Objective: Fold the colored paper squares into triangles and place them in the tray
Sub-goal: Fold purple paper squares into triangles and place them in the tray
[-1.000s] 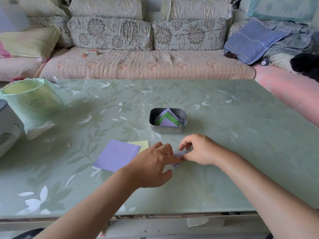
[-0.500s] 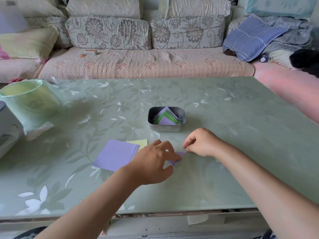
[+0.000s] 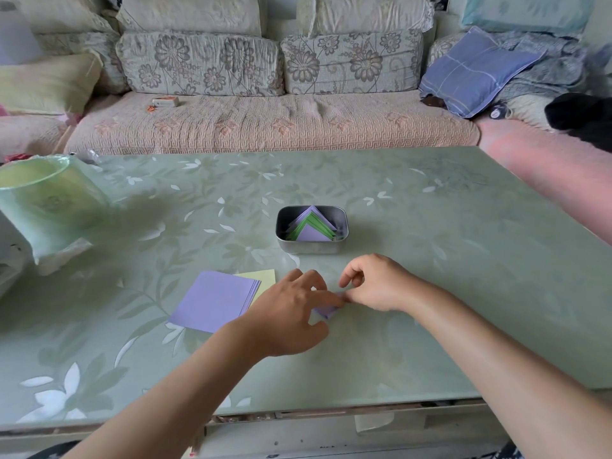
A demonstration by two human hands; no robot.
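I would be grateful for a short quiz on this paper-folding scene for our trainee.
1. True or false: the tray already holds folded triangles.
2. Which colour is the sheet being worked between the left hand and the right hand? A green, B purple, C yellow.
3. Fill in: the stack of unfolded squares lies to the ___ of both hands.

Key: 1 true; 2 B; 3 left.
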